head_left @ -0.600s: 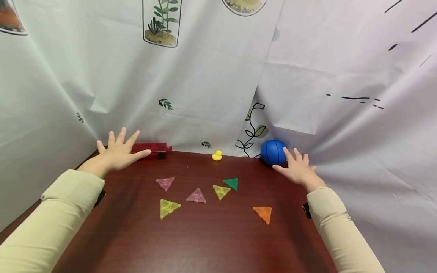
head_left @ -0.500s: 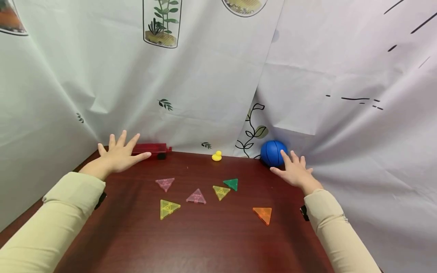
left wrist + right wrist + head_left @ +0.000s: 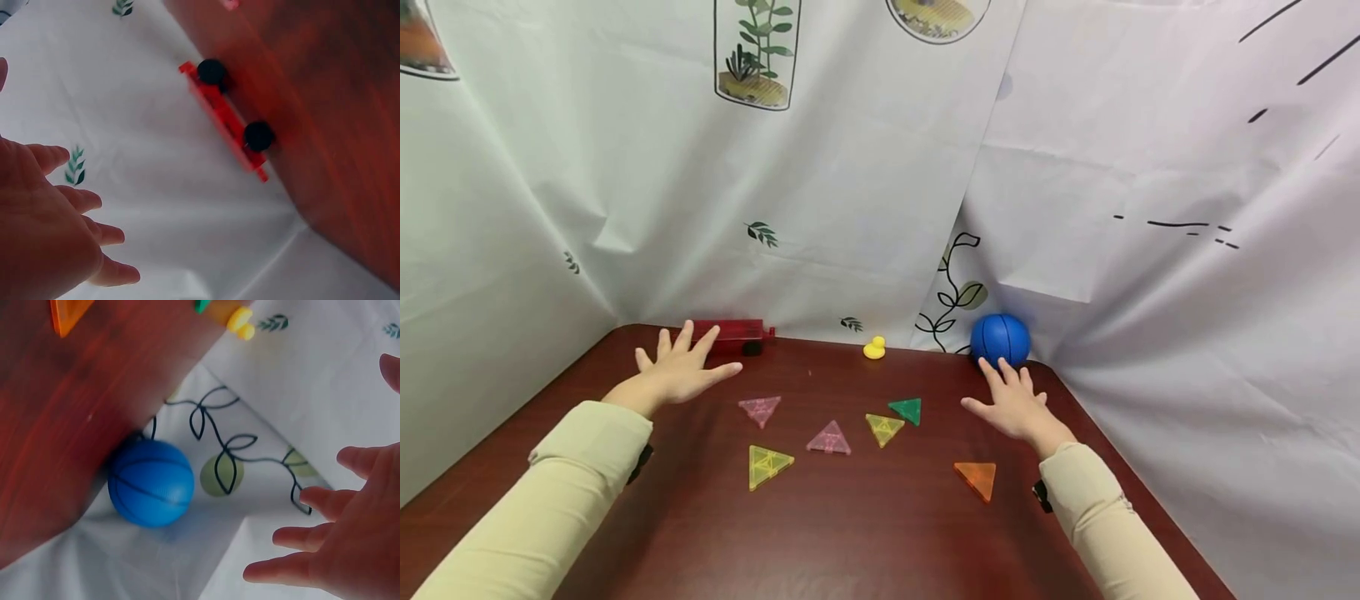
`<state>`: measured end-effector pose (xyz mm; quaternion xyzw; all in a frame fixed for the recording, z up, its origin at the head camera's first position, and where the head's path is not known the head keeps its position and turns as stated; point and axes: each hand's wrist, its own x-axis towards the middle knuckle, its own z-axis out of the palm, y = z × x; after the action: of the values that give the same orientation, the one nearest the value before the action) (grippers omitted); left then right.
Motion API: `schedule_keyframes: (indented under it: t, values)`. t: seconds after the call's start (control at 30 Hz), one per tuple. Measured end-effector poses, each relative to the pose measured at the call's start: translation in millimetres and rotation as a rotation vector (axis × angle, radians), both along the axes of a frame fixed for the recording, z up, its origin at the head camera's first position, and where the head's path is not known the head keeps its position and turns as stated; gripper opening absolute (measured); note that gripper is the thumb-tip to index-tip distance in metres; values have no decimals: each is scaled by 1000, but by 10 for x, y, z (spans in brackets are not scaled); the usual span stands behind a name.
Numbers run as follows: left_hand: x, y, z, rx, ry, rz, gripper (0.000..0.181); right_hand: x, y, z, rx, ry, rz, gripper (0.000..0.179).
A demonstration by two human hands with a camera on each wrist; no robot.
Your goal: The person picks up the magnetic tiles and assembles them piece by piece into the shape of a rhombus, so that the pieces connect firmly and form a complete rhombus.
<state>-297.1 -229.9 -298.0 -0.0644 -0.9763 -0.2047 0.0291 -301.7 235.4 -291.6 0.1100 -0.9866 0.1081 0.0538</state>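
My left hand (image 3: 673, 373) is held over the back left of the table with fingers spread, holding nothing. Beyond its fingertips is a red toy wagon (image 3: 730, 333), whose black wheels show in the left wrist view. My right hand (image 3: 1015, 405), also spread and bare, hovers on the right side, its fingertips overlapping the lower edge of a blue ball (image 3: 1000, 335) in the head view. Between the hands lie translucent triangular tiles: two pink, with one pink tile (image 3: 830, 439) near the middle, a larger yellow tile (image 3: 767, 466), a smaller yellow tile (image 3: 884, 427), a green tile (image 3: 907, 410) and an orange tile (image 3: 977, 478).
A small yellow rubber duck (image 3: 875, 347) sits at the table's back edge. White printed cloth (image 3: 850, 183) hangs behind and along both sides of the dark red wooden table (image 3: 820, 542).
Both hands have come inward and lower in the head view, the right one away from the ball. The head view has tilted slightly upward. The tiles lie as before.
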Motion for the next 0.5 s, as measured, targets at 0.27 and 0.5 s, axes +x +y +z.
schedule_keyframes:
  t: [0.27,0.5]
  values:
    - [-128,73,-268,39,-43,-11,91,44,-211,-165,-28,-23,43,81]
    - [-222,160,-389,69,-102,-23,92,80,-379,-273,-33,-34,81,76]
